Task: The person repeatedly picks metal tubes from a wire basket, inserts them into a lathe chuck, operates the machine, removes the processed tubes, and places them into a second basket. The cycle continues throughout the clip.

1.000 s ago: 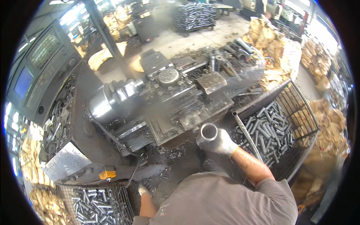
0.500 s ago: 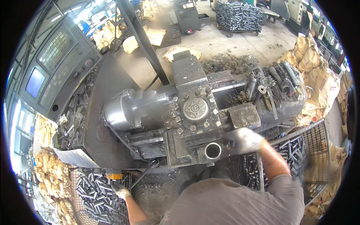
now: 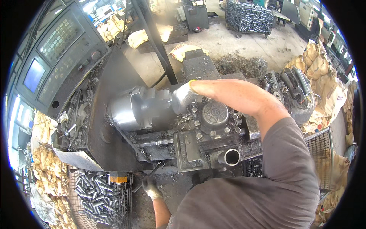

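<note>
My right hand [image 3: 183, 97], in a white glove, reaches across the lathe to the right-hand face of its metal chuck [image 3: 127, 110]. The fingers curl downward there, and whatever they hold is hidden. Close to that hand is the square tool turret [image 3: 214, 116] with its round cap and bolts. Below the machine front, my left hand [image 3: 151, 187] wears a glove with darkened fingers. Those fingers are closed around a dark lever [image 3: 155, 168]. An open-ended tube [image 3: 231, 157] sticks up from the front of the carriage.
To the lower left, a wire basket [image 3: 129, 202] holds many short metal rods, with an orange block [image 3: 117, 178] by its rim. A control panel [image 3: 53, 63] stands at left. Tools [image 3: 295, 86] lie on the machine's right end. Metal shavings [image 3: 240, 68] are heaped behind the bed.
My right hand has swung from the right front of the carriage up and left to the chuck. My left hand has moved right, from the rod basket to the lever.
</note>
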Demonstrator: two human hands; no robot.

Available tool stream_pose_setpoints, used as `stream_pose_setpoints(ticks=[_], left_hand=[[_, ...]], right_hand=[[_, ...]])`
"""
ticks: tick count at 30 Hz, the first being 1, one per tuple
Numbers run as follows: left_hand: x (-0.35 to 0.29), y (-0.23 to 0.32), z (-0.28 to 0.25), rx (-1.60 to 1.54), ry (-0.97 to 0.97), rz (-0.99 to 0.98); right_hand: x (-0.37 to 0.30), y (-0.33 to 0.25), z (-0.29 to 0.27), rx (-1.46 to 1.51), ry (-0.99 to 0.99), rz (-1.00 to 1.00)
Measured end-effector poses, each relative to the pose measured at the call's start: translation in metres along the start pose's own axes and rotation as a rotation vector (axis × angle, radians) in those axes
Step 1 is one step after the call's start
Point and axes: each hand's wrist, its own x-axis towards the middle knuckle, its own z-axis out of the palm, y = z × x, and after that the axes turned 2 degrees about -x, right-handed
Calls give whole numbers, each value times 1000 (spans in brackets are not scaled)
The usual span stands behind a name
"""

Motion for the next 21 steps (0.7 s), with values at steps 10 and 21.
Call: stream_pose_setpoints(ticks=[10,21], left_hand=[[0,169,157,786,-288,1103],[55,254,309,971,-306,1630]], right_hand=[[-85,219,-27,428,1106,418],[35,-3,8,-627,368,-63]])
